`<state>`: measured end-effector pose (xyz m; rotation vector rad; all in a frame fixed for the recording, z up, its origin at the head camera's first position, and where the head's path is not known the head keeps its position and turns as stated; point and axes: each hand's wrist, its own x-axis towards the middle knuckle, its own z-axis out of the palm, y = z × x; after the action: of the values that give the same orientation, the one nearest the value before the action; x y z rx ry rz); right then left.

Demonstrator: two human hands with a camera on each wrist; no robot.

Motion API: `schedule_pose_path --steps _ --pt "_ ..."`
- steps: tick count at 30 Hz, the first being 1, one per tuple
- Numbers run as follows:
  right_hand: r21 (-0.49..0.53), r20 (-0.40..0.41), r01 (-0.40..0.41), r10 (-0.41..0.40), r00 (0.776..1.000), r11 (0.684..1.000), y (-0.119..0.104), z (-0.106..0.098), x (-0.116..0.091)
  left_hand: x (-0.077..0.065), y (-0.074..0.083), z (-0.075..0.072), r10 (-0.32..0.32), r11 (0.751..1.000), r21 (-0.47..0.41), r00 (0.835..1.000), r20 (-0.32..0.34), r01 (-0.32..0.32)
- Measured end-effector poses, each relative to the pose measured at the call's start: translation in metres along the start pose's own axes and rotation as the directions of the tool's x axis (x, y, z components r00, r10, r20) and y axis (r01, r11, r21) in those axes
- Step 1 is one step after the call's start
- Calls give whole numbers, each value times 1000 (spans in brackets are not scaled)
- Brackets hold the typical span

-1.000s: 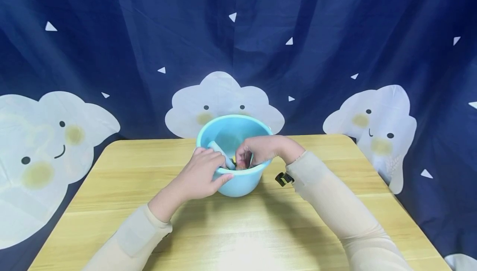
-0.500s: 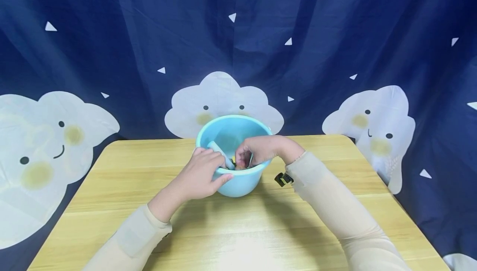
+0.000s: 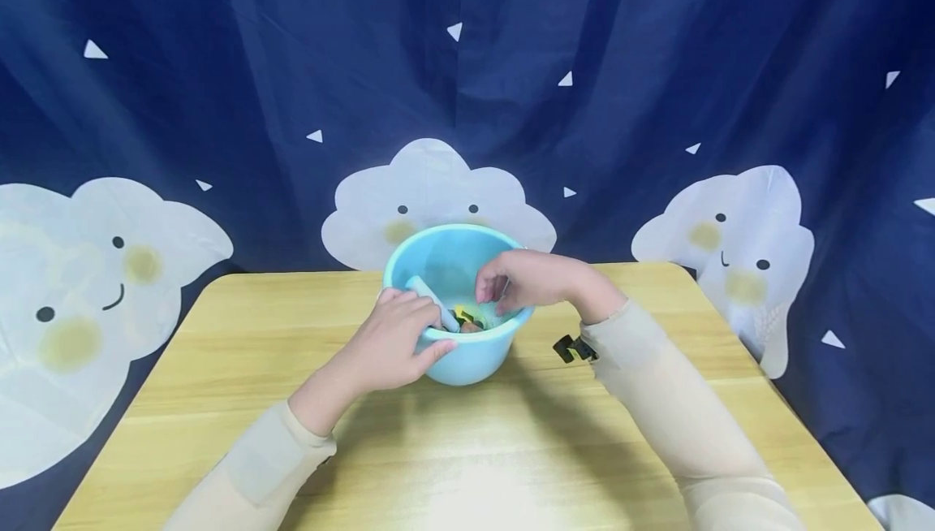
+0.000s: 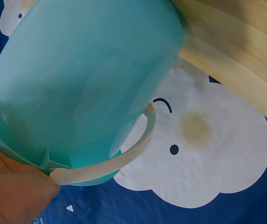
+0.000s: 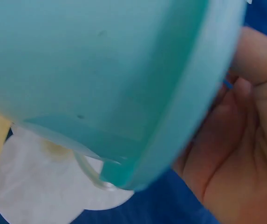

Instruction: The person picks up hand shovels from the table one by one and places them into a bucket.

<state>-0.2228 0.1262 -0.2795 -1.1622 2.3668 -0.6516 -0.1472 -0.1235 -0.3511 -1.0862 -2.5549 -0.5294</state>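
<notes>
A light blue bucket (image 3: pixel 467 360) stands on the wooden table. My left hand (image 3: pixel 390 340) grips its near-left rim, thumb outside and fingers over the edge. Beside those fingers a pale blue rod-like piece (image 3: pixel 433 302) leans inside the bucket. At the bottom lie small pieces, including a yellow one (image 3: pixel 460 311) and a brownish one (image 3: pixel 471 326). Over the right part of the bucket's mouth hovers my right hand (image 3: pixel 540 278), its fingers loosely bent above the pieces, with nothing visible in them. In the right wrist view the rim partly hides its fingertips.
The bucket's white carrying handle (image 4: pixel 107 165) hangs down outside, in the left wrist view. A small black and yellow device (image 3: pixel 575 349) sits at the right sleeve's cuff. Behind the wooden table (image 3: pixel 256 336) hangs a dark blue curtain (image 3: pixel 292 44) with cloud faces.
My right hand has risen from the pieces at the bottom and shifted slightly right, uncovering the brownish and yellow ones. The left hand and the bucket have stayed put.
</notes>
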Motion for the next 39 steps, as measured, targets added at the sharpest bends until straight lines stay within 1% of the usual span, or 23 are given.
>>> schedule_pose_path --steps 4,6,9,14,19,25,28,30,33,39 --pt "-65 -101 20 -26 995 998 -8 -2 -12 1 0 -2 4 1000 -4 1000 -7 -4" --pt "-106 -141 36 -51 989 994 -9 0 -17 1 0 -2 4 1000 -6 1000 -5 -4" --pt "-171 -194 36 -70 978 985 -12 5 -25 1 1 -3 2 1000 -6 1000 0 -2" --pt "-256 -273 47 -119 955 966 -16 17 -35 2 1 -3 4 1000 -5 1000 -2 -4" --pt "-304 -341 69 -176 923 950 -14 32 -40 3 0 -4 6 1000 -1 1000 -4 -6" --pt "-333 -393 78 -214 894 940 -13 48 -46 3 0 -4 -8 1000 -4 1000 3 8" --pt "-372 -407 80 -240 881 925 -10 58 -46 2 1 -3 -13 1000 -7 1000 2 13" --pt "-399 -424 74 -255 869 914 -8 65 -45 2 1 -3 -13 1000 -8 1000 0 13" --pt "-423 -448 60 -266 854 904 -4 75 -43 1 0 -1 -10 1000 -7 1000 -6 10" --pt "-413 -473 73 -282 835 908 3 85 -41 1 0 1 -3 1000 4 1000 -28 3"
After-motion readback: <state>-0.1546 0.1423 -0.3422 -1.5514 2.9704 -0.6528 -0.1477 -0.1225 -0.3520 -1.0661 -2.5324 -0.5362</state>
